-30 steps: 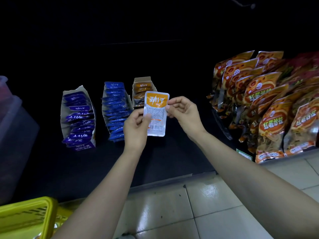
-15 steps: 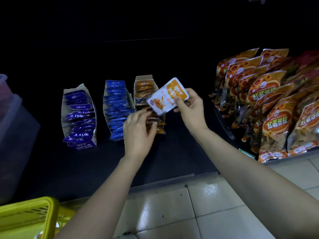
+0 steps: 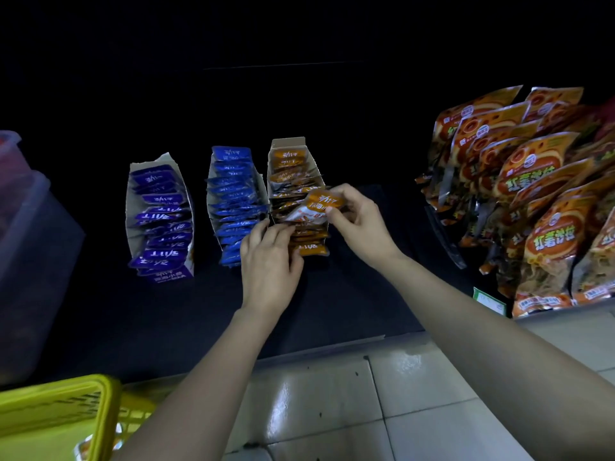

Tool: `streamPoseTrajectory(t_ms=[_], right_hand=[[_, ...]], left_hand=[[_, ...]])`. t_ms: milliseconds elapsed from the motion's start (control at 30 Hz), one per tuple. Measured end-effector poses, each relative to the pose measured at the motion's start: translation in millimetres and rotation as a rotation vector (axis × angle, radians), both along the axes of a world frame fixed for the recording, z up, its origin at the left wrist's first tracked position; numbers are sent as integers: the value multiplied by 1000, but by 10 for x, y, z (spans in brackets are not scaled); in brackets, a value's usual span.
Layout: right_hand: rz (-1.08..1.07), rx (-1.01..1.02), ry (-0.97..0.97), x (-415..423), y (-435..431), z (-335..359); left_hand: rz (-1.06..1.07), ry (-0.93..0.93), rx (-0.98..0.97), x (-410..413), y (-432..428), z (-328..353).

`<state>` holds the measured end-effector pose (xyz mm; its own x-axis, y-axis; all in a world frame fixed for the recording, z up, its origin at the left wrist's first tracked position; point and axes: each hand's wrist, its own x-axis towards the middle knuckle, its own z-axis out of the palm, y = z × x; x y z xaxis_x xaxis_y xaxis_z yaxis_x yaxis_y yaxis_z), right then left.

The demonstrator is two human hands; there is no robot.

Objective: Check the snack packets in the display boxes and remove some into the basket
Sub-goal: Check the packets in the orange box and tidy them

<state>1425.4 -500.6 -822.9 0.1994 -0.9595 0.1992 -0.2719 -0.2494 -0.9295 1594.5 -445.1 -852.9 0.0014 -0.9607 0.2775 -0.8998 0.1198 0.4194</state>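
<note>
Three open display boxes stand on a dark shelf: a left box [image 3: 133,207] of dark blue packets, a middle box [image 3: 210,207] of blue packets, and a right box [image 3: 289,143] of orange packets. My right hand [image 3: 359,224] pinches one orange and white packet [image 3: 316,207] and holds it low over the orange box, tilted. My left hand [image 3: 269,257] rests at the front left of that box, its fingertips touching the packed orange packets [image 3: 307,249]. A yellow basket [image 3: 66,414] sits at the lower left by the floor.
Large orange snack bags [image 3: 539,207] hang in rows on the right. A translucent plastic bin [image 3: 23,254] stands at the far left. A pale tiled floor [image 3: 382,410] lies below the shelf edge. The back of the shelf is dark.
My right hand has brought the orange packet down from in front of my view to the orange box. My left hand let go of it and moved down to the packets in the box.
</note>
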Motion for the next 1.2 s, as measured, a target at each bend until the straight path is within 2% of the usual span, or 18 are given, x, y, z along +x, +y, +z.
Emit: streamPoseTrajectory(t_ms=[200,400,533,667,833,1200], right_hand=[[-23,-138,293,58,-67,-187],[-75,-232,490,151,-48,-286],[-76,-229,517,187,-57,-312],[-102,-167,464,183,-20,-310],[-153,-189,467,206,-55,-327],[-204,-105,536,347,-214,-357]], left_hand=[[-18,8,21,13,-17,-14],[-30,-1,-1,49,-32,-58],[-45,11,-16,66,-38,-60],[-23,66,-98,80,-35,-15],[-97,-60,-50,85,-64,-103],[-80,-190,-17,80,-100,-190]])
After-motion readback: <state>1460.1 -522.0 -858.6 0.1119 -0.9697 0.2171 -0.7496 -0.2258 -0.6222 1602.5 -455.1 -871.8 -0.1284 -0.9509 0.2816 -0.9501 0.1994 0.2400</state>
